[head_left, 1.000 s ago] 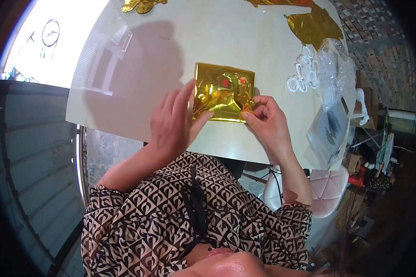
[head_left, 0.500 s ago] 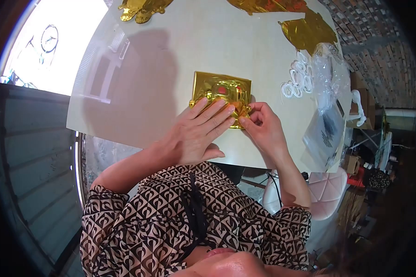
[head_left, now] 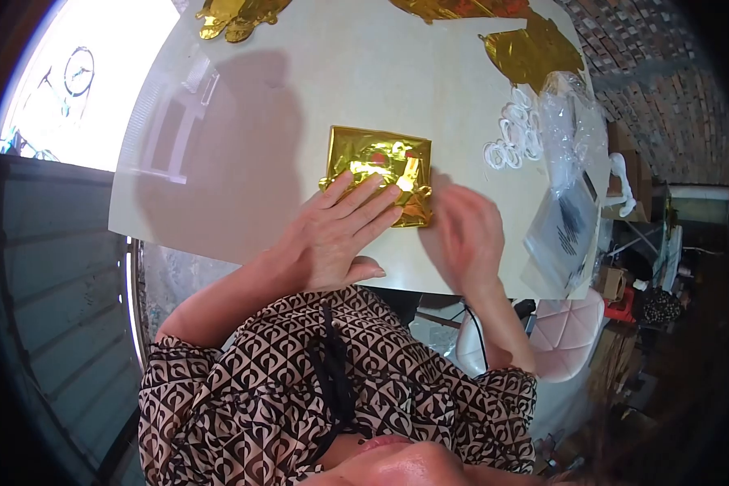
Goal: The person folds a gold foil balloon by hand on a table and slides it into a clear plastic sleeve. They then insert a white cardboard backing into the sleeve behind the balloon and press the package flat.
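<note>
A shiny gold foil piece [head_left: 381, 150], folded into a rough rectangle with red patches, lies on the pale table [head_left: 364, 73]. Across its lower left part rests my left hand [head_left: 336, 235], palm down, with the fingers spread and the thumb apart. To the right of the foil, off its edge, is my right hand [head_left: 470, 235]. Motion blurs its fingers, so their closing and anything between them cannot be made out. The foil's lower left corner is hidden under my left hand.
More gold foil pieces lie at the far left [head_left: 239, 16] and far right [head_left: 535, 53]. Coiled white strings [head_left: 514, 134] sit beside clear plastic packaging [head_left: 567, 121] and a plastic packet [head_left: 560, 235]. A pink padded chair [head_left: 569, 336] stands near the table's front right.
My right hand has let go of the foil's right edge and moved off to the right. My left hand still lies on the foil, which looks flatter on the right.
</note>
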Demonstrator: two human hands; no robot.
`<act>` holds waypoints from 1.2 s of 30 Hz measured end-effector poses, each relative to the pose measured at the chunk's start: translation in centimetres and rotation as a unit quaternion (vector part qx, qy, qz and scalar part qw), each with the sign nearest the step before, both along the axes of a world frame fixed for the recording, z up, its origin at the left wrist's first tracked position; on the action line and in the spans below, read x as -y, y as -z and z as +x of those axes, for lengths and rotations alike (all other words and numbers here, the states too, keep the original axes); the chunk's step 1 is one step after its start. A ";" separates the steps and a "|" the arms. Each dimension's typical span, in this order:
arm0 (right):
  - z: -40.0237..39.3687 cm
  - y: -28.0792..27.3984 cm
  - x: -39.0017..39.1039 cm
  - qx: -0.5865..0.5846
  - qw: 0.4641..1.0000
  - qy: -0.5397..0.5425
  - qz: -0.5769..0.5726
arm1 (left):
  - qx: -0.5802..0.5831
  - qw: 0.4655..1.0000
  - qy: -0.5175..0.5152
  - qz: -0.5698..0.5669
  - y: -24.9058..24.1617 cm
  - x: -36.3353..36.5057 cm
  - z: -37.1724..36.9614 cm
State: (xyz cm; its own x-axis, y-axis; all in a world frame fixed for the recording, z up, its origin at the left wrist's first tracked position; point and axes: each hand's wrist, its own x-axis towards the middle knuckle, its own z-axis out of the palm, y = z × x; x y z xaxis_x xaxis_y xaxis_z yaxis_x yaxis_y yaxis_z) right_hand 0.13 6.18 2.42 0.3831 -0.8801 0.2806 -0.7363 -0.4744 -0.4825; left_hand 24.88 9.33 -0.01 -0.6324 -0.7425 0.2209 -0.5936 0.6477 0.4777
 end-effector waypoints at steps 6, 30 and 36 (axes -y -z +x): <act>-0.5 0.9 -2.1 -0.182 0.962 -0.201 -0.026 | -0.005 1.000 0.006 -0.006 -0.2 0.1 0.2; -1.2 0.5 -3.6 0.122 0.954 0.128 0.240 | 0.039 0.999 0.010 -0.013 -0.8 0.2 -0.3; 0.7 0.0 -2.5 0.219 0.895 0.157 0.355 | 0.059 0.998 0.008 -0.006 -1.0 0.1 -0.3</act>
State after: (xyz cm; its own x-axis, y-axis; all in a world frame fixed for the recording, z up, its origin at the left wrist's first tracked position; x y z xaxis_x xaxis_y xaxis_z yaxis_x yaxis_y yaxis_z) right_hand 0.78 8.66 2.40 0.0759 -0.9409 -0.3300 -0.4451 0.2642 -0.8556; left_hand 24.54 9.23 1.00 -0.6660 -0.7299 0.1536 -0.6350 0.6629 0.3968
